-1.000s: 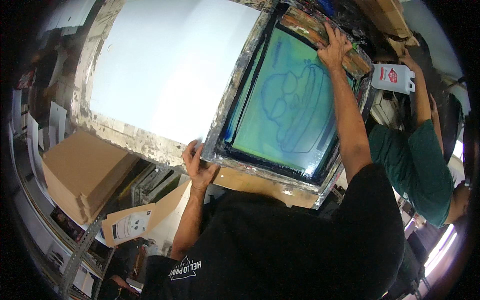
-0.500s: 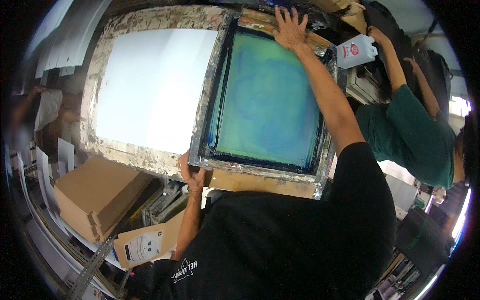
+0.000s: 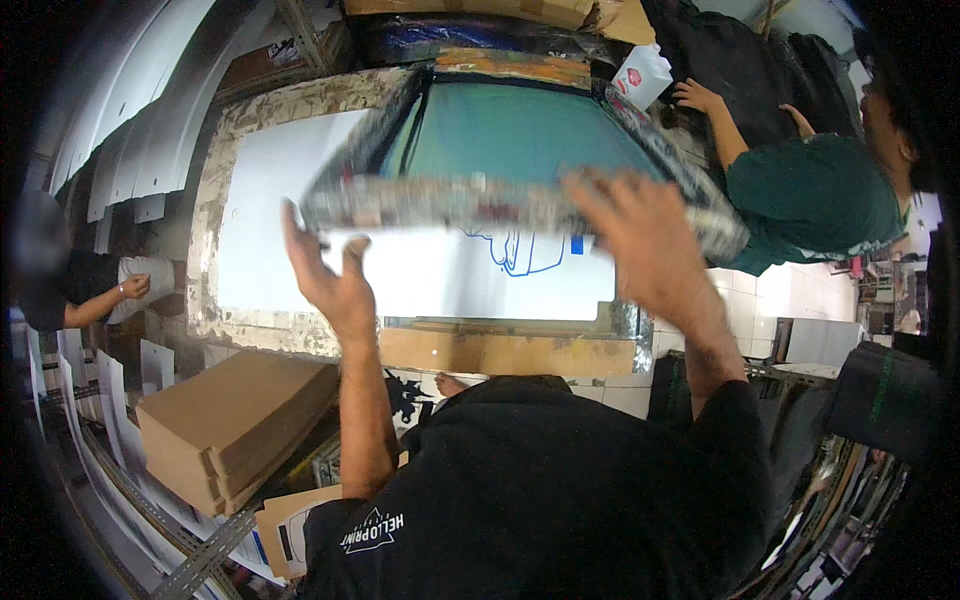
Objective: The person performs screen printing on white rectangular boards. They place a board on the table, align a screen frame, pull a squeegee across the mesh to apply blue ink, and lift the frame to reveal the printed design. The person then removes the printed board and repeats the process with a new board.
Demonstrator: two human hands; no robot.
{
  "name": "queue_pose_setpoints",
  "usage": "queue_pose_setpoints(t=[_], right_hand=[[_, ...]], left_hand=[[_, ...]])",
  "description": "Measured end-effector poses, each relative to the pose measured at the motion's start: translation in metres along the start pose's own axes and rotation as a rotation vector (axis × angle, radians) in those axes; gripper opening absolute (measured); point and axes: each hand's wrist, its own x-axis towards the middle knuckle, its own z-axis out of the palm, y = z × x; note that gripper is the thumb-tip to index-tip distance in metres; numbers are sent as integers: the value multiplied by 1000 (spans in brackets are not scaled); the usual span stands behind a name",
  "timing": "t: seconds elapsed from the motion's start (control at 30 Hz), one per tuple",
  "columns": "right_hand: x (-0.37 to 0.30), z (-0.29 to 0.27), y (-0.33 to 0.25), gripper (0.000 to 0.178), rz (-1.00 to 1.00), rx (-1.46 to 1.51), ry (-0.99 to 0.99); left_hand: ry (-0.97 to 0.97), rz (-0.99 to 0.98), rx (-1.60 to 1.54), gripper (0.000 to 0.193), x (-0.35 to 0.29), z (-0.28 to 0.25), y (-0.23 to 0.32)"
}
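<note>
A screen-printing frame (image 3: pixel 440 203) is tilted up, its near edge raised and blurred, its greenish mesh (image 3: pixel 530 125) sloping toward the back. Beneath it lies a white sheet (image 3: pixel 450 285) with a blue line drawing (image 3: pixel 530 252), partly hidden by the frame. My left hand (image 3: pixel 335 285) is just below the frame's near left corner, fingers and thumb apart, with nothing in it. At the right part of the near edge is my right hand (image 3: pixel 645 240), smeared by motion; whether its fingers grip the frame I cannot make out. The paint-stained printing table (image 3: pixel 270 325) lies below.
A co-worker in a green shirt (image 3: pixel 810 200) reaches toward black wrapped stuff (image 3: pixel 700 45) at the back right, near a white plastic jug (image 3: pixel 643 75). Another person (image 3: pixel 95 280) is at the far left. Stacked brown cardboard (image 3: pixel 230 425) sits front left, beside a metal rack (image 3: pixel 200 555).
The frame's near edge has swung up, uncovering the sheet and drawing. My right hand has moved from the far edge to the near one; my left has left the table edge. The co-worker's hand is off the jug.
</note>
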Motion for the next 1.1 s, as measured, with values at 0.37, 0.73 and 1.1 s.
queue_pose_setpoints(t=[0.37, 0.73, 1.1], right_hand=[[60, -26, 83, 65, -36, -218, 620], [68, -35, 103, 65, -41, -93, 639], [80, -34, 149, 53, -82, 117, 485]], left_hand=[[339, 160, 508, 50, 26, -257, -85], [557, -655, 1978, 78, -63, -615, -212], [562, -398, 1612, 59, -53, -605, -244]])
